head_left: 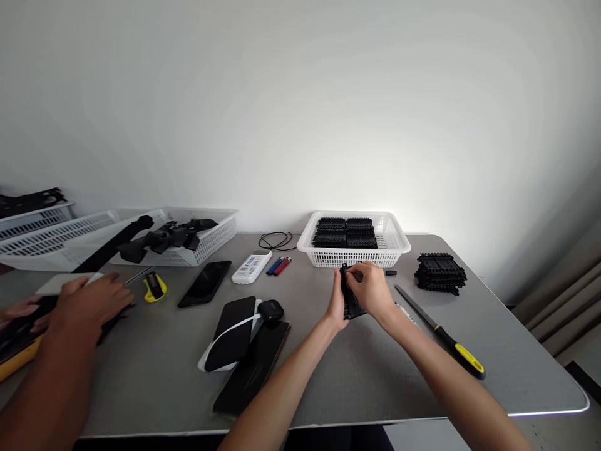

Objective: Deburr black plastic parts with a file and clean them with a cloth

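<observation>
My left hand point(337, 299) grips the left side of a black ridged plastic piece point(351, 305) just above the table, in front of a white basket. Over the same piece my right hand point(372, 285) is closed, its fingertips pinched at the upper part; whether something small sits between them is hidden. Similar black pieces point(345, 233) lie in stacks inside the white basket point(353, 257). Another stack of black pieces point(440, 273) stands on the table to the right. A file with a black and yellow handle point(457, 351) lies beside my right forearm.
At the left, a co-worker's hands point(91, 304) handle dark parts near a yellow cutter point(154, 287). Phones point(205, 283), a white box point(251, 267), lighters point(278, 265) and a black cable point(276, 240) lie mid-table. White baskets point(211, 247) with black parts stand behind.
</observation>
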Tool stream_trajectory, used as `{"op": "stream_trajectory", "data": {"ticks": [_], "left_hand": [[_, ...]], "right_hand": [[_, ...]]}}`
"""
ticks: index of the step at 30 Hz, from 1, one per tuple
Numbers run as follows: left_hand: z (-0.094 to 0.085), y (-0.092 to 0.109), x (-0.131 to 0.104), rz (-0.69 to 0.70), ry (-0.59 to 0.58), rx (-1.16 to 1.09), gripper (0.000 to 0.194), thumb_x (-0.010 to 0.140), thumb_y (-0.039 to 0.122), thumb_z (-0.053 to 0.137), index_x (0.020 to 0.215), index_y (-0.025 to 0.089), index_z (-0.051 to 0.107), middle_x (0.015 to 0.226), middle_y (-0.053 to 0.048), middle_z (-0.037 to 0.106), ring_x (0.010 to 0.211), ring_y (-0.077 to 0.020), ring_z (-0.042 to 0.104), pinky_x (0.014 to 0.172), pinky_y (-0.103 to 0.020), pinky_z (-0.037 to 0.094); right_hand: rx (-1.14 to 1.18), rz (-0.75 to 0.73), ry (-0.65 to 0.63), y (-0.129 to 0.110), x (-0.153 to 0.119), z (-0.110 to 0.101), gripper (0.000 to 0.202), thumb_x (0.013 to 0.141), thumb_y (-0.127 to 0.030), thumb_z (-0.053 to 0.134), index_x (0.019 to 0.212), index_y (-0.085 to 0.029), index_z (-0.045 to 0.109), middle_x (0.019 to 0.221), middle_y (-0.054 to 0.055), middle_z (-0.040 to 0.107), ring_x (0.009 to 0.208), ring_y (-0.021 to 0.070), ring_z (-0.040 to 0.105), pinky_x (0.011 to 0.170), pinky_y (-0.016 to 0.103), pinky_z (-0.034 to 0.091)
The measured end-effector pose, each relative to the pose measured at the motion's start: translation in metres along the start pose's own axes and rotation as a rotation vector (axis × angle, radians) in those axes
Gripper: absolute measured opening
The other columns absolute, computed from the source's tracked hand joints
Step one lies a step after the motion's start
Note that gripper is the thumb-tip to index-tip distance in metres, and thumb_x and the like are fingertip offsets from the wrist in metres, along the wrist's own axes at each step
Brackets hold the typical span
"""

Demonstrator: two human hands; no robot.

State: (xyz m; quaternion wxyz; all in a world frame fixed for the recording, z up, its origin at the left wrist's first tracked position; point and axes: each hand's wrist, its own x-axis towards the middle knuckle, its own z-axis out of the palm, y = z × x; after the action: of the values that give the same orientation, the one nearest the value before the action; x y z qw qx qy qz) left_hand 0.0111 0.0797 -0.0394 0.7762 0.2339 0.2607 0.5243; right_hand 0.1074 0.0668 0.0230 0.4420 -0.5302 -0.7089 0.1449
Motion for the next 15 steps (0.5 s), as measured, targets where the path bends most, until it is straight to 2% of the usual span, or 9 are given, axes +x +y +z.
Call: {"op": "stream_trajectory", "data": {"ticks": [5,10,12,15], "left_hand": [[-0.004,0.010,-0.004,-0.047,0.061,0.017,0.071,0.080,0.077,0.045,0.110,0.018,0.069,0.106,-0.010,0.073,0.114,-0.0308,0.062,0.096,-0.039,0.050],[-0.003,0.019,-0.003,0.014,0.078,-0.047,0.073,0.079,0.079,0.043,0.109,0.018,0.070,0.102,-0.009,0.075,0.109,-0.0309,0.065,0.094,-0.039,0.050],[-0.002,0.018,-0.001,0.010,0.030,-0.091,0.071,0.081,0.076,0.044,0.112,0.017,0.069,0.105,-0.010,0.074,0.109,-0.0310,0.065,0.094,-0.040,0.050],[-0.002,0.013,0.001,-0.019,-0.039,-0.132,0.057,0.086,0.064,0.050,0.111,0.016,0.068,0.106,-0.010,0.074,0.110,-0.0313,0.065,0.094,-0.041,0.050]], "right_hand": [[-0.143,-0.003,-0.113,0.003,-0.015,0.012,0.017,0.083,-0.010,0.057,0.078,-0.016,0.072,0.079,0.005,0.062,0.065,0.0129,0.055,0.059,0.023,0.037],[-0.124,-0.098,-0.354,0.002,-0.028,-0.007,0.020,0.075,-0.004,0.058,0.068,-0.018,0.071,0.074,0.003,0.064,0.064,0.0126,0.056,0.060,0.022,0.038],[-0.069,-0.078,-0.330,0.001,-0.026,-0.017,0.020,0.074,-0.005,0.059,0.068,-0.018,0.072,0.071,0.003,0.066,0.065,0.0141,0.059,0.061,0.023,0.040],[0.050,-0.058,-0.131,-0.004,-0.014,-0.024,0.016,0.078,-0.012,0.059,0.075,-0.019,0.074,0.077,0.003,0.069,0.069,0.0156,0.062,0.064,0.025,0.044]]}}
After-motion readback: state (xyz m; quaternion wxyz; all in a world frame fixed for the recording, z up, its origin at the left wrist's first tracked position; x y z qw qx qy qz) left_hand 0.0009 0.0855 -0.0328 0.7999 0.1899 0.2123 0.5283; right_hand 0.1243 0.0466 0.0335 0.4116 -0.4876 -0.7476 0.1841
